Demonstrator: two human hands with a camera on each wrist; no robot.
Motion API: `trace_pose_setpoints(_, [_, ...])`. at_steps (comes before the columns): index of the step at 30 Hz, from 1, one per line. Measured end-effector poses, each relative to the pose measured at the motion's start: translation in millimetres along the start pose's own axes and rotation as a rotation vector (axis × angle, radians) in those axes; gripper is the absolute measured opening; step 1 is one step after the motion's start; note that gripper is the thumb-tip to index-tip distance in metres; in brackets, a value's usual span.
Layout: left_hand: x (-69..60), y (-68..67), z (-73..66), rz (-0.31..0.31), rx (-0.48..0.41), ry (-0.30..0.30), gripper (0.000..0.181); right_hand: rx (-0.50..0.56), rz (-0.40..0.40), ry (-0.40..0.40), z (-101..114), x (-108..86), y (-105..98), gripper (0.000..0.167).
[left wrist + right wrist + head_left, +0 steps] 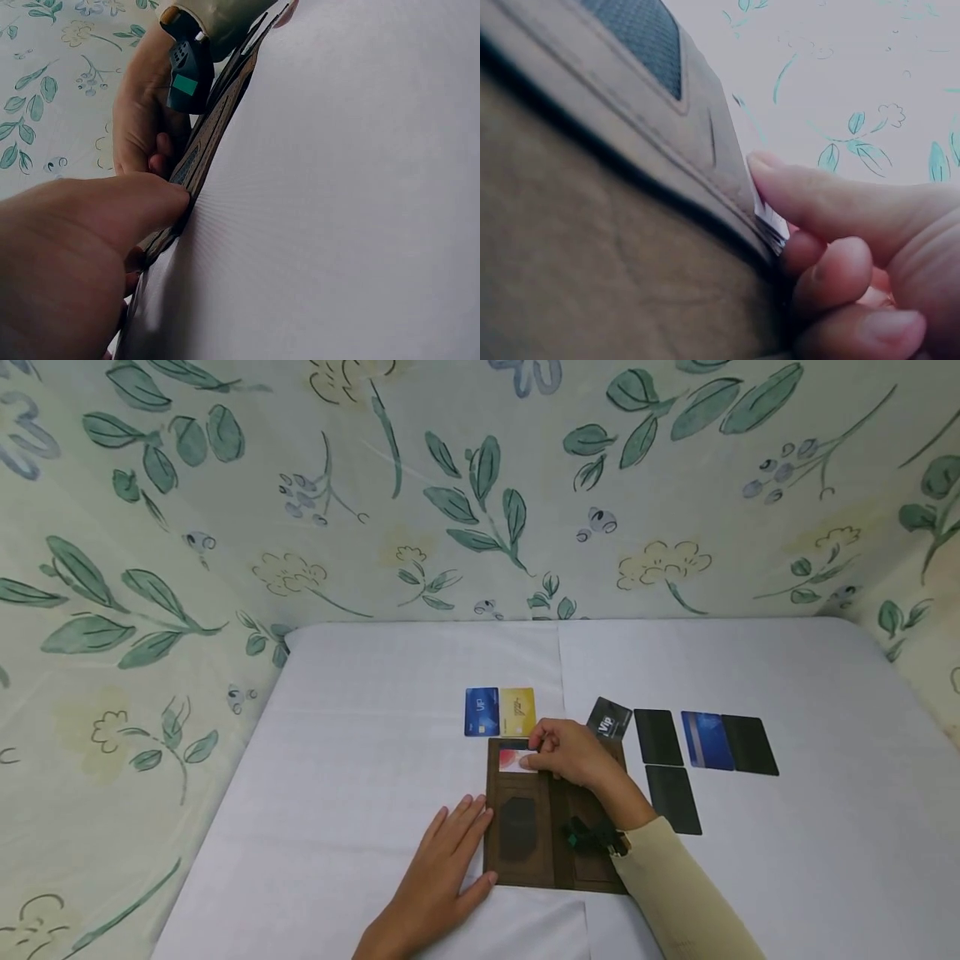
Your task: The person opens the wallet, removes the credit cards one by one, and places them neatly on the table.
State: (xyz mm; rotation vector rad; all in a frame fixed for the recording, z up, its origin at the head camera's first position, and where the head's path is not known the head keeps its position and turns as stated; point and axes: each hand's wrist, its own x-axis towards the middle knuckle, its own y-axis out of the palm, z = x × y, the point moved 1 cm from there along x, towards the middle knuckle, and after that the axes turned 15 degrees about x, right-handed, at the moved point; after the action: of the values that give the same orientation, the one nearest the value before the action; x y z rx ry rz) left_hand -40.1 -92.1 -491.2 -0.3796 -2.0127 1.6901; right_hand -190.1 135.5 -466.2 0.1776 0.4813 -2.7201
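A brown wallet [557, 860] lies unfolded on the white table, with a dark mesh window [649, 37] in its left panel. At the top of that panel a white and pink card [512, 761] sticks out of a slot. My right hand [577, 756] pinches this card between thumb and curled fingers; in the right wrist view the card's white edge [774, 225] looks layered. Against the wallet's left edge rests my left hand [442, 868], fingers straight. The left wrist view has its thumb [161, 199] touching the wallet's edge.
Behind the wallet lie a blue VIP card [481, 712] and a yellow card [517, 712]. To its right are a dark Vip card [609, 718], several black cards [659, 737] and a blue striped card [707, 741]. A floral cloth [450, 527] hangs beyond the table.
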Motion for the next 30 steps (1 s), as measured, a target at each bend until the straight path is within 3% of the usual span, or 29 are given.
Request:
trace_pose_setpoints(14, [0.2,-0.1,-0.8,-0.008,-0.001,-0.004,0.071,-0.01,0.043,-0.002,4.1,-3.9,-2.4,0.032])
trace_pose_setpoints(23, [0.9,1.0,0.4,-0.005,0.001,-0.015,0.071,-0.007,0.016,-0.006,6.1,-2.1,-1.0,0.026])
trace_pose_setpoints(30, [-0.3,2.4,0.3,-0.021,-0.009,-0.011,0.071,-0.013,0.004,0.029,5.2,-3.1,0.1,0.033])
